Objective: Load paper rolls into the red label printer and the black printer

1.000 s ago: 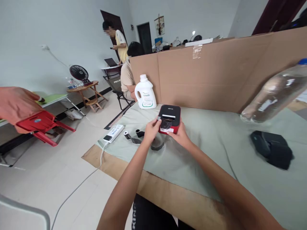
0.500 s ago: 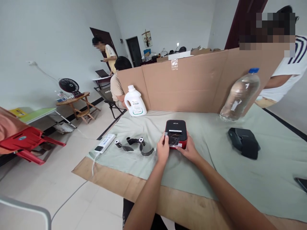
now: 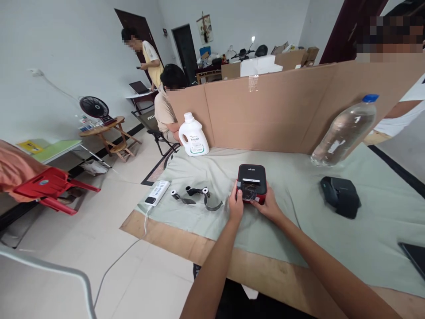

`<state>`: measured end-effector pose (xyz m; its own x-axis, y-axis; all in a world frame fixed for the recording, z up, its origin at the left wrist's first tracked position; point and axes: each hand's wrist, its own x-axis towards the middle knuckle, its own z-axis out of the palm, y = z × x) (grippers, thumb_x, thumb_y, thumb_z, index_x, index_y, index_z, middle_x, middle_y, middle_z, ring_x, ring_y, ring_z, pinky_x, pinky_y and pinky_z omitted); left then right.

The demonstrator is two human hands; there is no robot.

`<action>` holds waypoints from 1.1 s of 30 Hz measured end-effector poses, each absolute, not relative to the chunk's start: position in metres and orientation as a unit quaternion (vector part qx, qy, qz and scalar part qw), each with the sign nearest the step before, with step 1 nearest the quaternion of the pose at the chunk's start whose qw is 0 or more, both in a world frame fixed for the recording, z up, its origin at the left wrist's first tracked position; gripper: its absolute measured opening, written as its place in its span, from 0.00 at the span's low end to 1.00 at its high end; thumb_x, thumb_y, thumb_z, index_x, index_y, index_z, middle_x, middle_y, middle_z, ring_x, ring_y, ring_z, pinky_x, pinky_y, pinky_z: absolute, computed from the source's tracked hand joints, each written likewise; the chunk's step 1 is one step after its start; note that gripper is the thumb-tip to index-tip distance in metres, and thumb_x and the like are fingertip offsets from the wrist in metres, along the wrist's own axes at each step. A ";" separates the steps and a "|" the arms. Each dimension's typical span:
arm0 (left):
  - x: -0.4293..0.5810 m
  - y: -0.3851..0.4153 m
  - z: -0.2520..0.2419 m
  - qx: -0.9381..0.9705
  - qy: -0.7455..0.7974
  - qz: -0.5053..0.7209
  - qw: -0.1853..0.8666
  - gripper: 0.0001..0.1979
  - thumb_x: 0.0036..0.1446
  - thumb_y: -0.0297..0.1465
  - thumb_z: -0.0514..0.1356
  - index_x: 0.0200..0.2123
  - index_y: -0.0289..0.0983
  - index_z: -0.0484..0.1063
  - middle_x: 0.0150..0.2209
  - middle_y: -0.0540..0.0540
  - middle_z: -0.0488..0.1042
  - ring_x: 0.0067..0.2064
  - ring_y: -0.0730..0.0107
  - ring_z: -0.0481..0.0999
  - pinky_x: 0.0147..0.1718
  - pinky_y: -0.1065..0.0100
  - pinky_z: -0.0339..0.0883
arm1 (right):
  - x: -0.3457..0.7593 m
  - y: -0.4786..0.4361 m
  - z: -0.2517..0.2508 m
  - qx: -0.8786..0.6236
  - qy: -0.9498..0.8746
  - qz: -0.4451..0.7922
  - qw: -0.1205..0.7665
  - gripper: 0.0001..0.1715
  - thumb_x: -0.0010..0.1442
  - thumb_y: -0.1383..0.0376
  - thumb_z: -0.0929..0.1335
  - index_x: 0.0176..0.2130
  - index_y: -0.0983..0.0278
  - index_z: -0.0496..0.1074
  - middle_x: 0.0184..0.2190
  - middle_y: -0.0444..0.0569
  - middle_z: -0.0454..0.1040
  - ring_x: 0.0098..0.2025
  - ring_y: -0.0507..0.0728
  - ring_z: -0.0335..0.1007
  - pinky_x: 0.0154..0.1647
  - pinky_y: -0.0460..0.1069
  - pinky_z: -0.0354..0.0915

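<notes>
The printer [image 3: 251,179] sits central on the worktop [image 3: 332,217]. The left hand [image 3: 236,204] at its 8 o'clock and the right hand [image 3: 268,206] at 5 o'clock each hold a closed grip on it.

White walls [image 3: 59,40], pale tiled floor [image 3: 76,248], dark doors [image 3: 186,48], cardboard divider [image 3: 292,106].

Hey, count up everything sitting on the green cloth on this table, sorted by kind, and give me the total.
Bottles: 2, white jug and clear bottle
Boxy devices: 2, red-and-black device held by left hand and right hand, black device
Power strip: 1
Black ribbon on spools: 1
Flat dark slab, right edge: 1
Total: 7
</notes>
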<state>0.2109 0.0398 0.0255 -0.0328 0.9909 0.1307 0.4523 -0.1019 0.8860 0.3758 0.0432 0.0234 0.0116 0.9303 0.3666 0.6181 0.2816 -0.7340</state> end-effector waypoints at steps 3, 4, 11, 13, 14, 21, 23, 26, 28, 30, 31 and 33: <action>0.211 0.038 0.030 0.613 0.599 0.398 0.329 0.29 0.75 0.37 0.36 0.75 0.39 0.46 0.75 0.49 0.52 0.75 0.67 0.52 0.72 0.58 0.55 | 0.374 0.041 0.032 -0.553 -0.688 0.178 0.436 0.55 0.50 0.36 0.71 0.64 0.63 0.62 0.60 0.63 0.71 0.61 0.77 0.68 0.60 0.71 0.66; 0.211 0.037 0.031 0.614 0.599 0.394 0.329 0.29 0.75 0.37 0.36 0.75 0.39 0.45 0.75 0.49 0.52 0.75 0.67 0.52 0.72 0.58 0.55 | 0.373 0.041 0.033 -0.552 -0.688 0.179 0.434 0.54 0.50 0.36 0.71 0.65 0.62 0.62 0.59 0.63 0.72 0.61 0.77 0.68 0.59 0.71 0.66; 0.210 0.041 0.021 0.633 0.596 0.378 0.318 0.30 0.75 0.40 0.32 0.76 0.41 0.39 0.75 0.48 0.49 0.76 0.65 0.49 0.72 0.55 0.55 | 0.378 0.043 0.014 -0.521 -0.710 0.141 0.453 0.56 0.55 0.49 0.72 0.72 0.58 0.47 0.66 0.62 0.65 0.66 0.76 0.63 0.65 0.71 0.61; 0.209 0.042 0.015 0.623 0.580 0.406 0.333 0.31 0.75 0.42 0.34 0.76 0.41 0.42 0.75 0.47 0.51 0.75 0.64 0.52 0.72 0.55 0.56 | 0.379 0.043 0.009 -0.515 -0.714 0.134 0.455 0.57 0.55 0.50 0.73 0.73 0.57 0.46 0.67 0.61 0.64 0.67 0.75 0.62 0.66 0.70 0.60; 0.209 0.043 0.012 0.614 0.569 0.428 0.340 0.31 0.74 0.43 0.36 0.76 0.42 0.45 0.74 0.48 0.53 0.75 0.64 0.54 0.71 0.55 0.57 | 0.379 0.043 0.008 -0.513 -0.715 0.130 0.457 0.58 0.55 0.51 0.73 0.73 0.57 0.45 0.68 0.61 0.63 0.67 0.75 0.62 0.67 0.70 0.60; 0.214 0.045 -0.003 0.527 0.523 0.554 0.377 0.29 0.72 0.46 0.46 0.70 0.41 0.61 0.70 0.46 0.63 0.71 0.63 0.63 0.69 0.63 0.59 | 0.379 0.042 0.006 -0.508 -0.712 0.125 0.468 0.58 0.55 0.53 0.73 0.74 0.61 0.47 0.66 0.61 0.66 0.66 0.75 0.64 0.66 0.68 0.62; 0.215 0.045 -0.003 0.519 0.520 0.562 0.381 0.29 0.72 0.45 0.47 0.70 0.40 0.62 0.70 0.45 0.64 0.71 0.64 0.63 0.69 0.64 0.59 | 0.379 0.042 0.005 -0.506 -0.713 0.113 0.471 0.58 0.55 0.53 0.74 0.74 0.60 0.47 0.66 0.61 0.66 0.66 0.75 0.64 0.66 0.69 0.62; 0.215 0.044 0.001 0.521 0.518 0.566 0.374 0.28 0.71 0.45 0.48 0.68 0.42 0.64 0.69 0.46 0.65 0.70 0.64 0.64 0.69 0.63 0.59 | 0.380 0.043 0.004 -0.505 -0.717 0.099 0.471 0.59 0.54 0.52 0.75 0.73 0.61 0.48 0.65 0.63 0.66 0.65 0.76 0.64 0.65 0.70 0.63; 0.215 0.044 0.004 0.525 0.518 0.568 0.366 0.27 0.71 0.44 0.48 0.68 0.42 0.65 0.68 0.46 0.67 0.70 0.63 0.65 0.69 0.62 0.58 | 0.380 0.044 0.004 -0.509 -0.714 0.103 0.469 0.59 0.53 0.51 0.75 0.73 0.61 0.48 0.65 0.64 0.66 0.65 0.76 0.65 0.64 0.70 0.63; 0.216 0.044 0.005 0.524 0.521 0.570 0.358 0.27 0.71 0.44 0.48 0.67 0.43 0.66 0.68 0.46 0.68 0.70 0.62 0.65 0.69 0.61 0.58 | 0.379 0.044 0.005 -0.514 -0.711 0.110 0.467 0.59 0.53 0.51 0.75 0.73 0.61 0.48 0.65 0.64 0.66 0.64 0.76 0.66 0.63 0.71 0.64; 0.216 0.044 0.006 0.521 0.525 0.572 0.354 0.27 0.71 0.44 0.48 0.67 0.43 0.67 0.67 0.46 0.69 0.70 0.62 0.66 0.69 0.61 0.58 | 0.379 0.044 0.005 -0.516 -0.710 0.114 0.466 0.59 0.53 0.51 0.75 0.73 0.62 0.48 0.65 0.64 0.66 0.63 0.76 0.67 0.63 0.71 0.64; 0.217 0.044 0.006 0.516 0.533 0.575 0.347 0.26 0.71 0.44 0.48 0.66 0.43 0.68 0.66 0.46 0.70 0.69 0.61 0.66 0.69 0.60 0.58 | 0.379 0.044 0.006 -0.517 -0.708 0.120 0.466 0.59 0.53 0.51 0.74 0.73 0.63 0.48 0.63 0.65 0.68 0.61 0.76 0.68 0.61 0.70 0.65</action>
